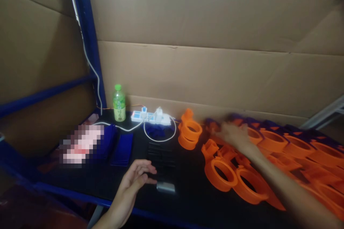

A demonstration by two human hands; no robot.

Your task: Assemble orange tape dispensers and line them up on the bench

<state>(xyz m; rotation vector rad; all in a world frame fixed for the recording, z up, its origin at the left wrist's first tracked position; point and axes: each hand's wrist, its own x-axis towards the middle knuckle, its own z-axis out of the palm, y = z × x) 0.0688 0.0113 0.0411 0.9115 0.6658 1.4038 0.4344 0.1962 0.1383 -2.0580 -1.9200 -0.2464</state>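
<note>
My left hand [135, 177] hovers over the front of the black tabletop, its fingers loosely bent and apart with nothing held. Just beyond its fingertips lies a small silvery, flat piece [166, 187], and several thin black strips [161, 155] lie behind that. My right hand [232, 134] reaches across the orange ring-shaped plastic parts [221, 175], which look like tape dispensers. Motion smears its fingers, so whether they grip anything is unclear. Two more orange parts [190, 132] are stacked left of it.
A green-capped bottle [119, 103] and a white power strip [152, 117] with cables stand at the back. Dark blue flat pieces [122, 150] lie at left, beside a pixelated patch. Cardboard walls [215, 71] and a blue metal post [88, 43] enclose the table.
</note>
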